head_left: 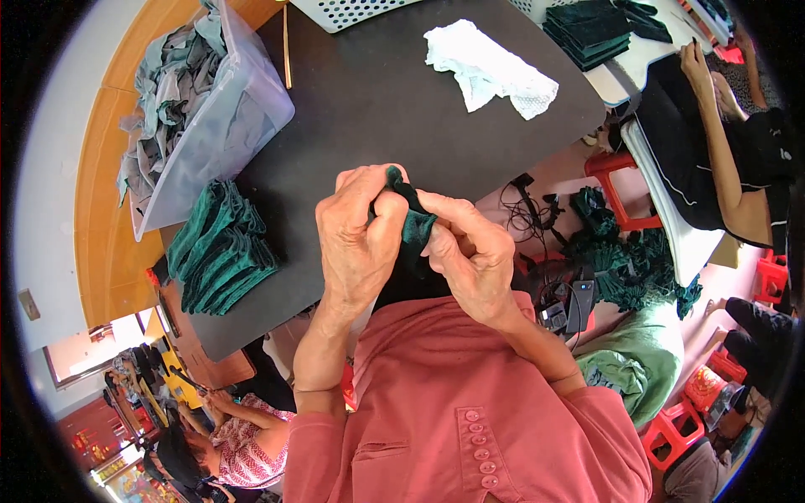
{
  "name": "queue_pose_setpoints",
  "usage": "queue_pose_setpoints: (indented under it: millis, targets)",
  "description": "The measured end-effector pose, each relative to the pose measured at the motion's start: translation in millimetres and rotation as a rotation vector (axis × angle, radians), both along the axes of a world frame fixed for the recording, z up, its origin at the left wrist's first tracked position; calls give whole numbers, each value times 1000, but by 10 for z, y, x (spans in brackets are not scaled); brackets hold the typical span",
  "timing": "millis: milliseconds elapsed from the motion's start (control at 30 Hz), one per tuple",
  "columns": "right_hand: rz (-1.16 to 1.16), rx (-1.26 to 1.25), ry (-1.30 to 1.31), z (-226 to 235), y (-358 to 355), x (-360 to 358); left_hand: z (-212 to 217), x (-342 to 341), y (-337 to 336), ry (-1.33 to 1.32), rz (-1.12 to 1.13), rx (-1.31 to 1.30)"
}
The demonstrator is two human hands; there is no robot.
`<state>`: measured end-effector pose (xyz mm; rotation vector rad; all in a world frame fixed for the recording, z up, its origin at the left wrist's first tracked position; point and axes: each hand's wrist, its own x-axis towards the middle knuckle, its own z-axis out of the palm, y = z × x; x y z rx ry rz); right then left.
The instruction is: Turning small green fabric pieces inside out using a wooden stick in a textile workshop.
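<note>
A small piece of dark green velvet fabric (pixel 417 225) is bunched between my two hands, just in front of my chest. My left hand (pixel 356 222) is closed, its curled fingers gripping the fabric's left side. My right hand (pixel 471 249) pinches the right edge between thumb and index finger. Part of the fabric is hidden behind my fingers. To the left, near the table edge, lies a folded stack of green velvet pieces (pixel 220 250). Farther off on the dark table (pixel 360 92) rests a white lacy cloth (pixel 490 69).
A clear plastic bin (pixel 251 109) full of grey-green cloth stands at the left. A white perforated basket (pixel 352 10) is at the far edge. Right of the table are cables (pixel 532 205), green fabric heaps (pixel 625 260) and red stools (pixel 616 189). Other people sit at right and lower left.
</note>
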<state>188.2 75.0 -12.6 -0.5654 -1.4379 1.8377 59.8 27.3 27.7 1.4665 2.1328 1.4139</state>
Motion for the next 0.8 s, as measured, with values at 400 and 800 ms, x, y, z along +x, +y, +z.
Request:
queue_pose_setpoints:
  millis: [400,800]
  targets:
    - [206,-488,301,-73,-4,52,6,-16,41,240,-105,103]
    - [-308,434,47,-124,56,-73,2,70,53,279,-37,90]
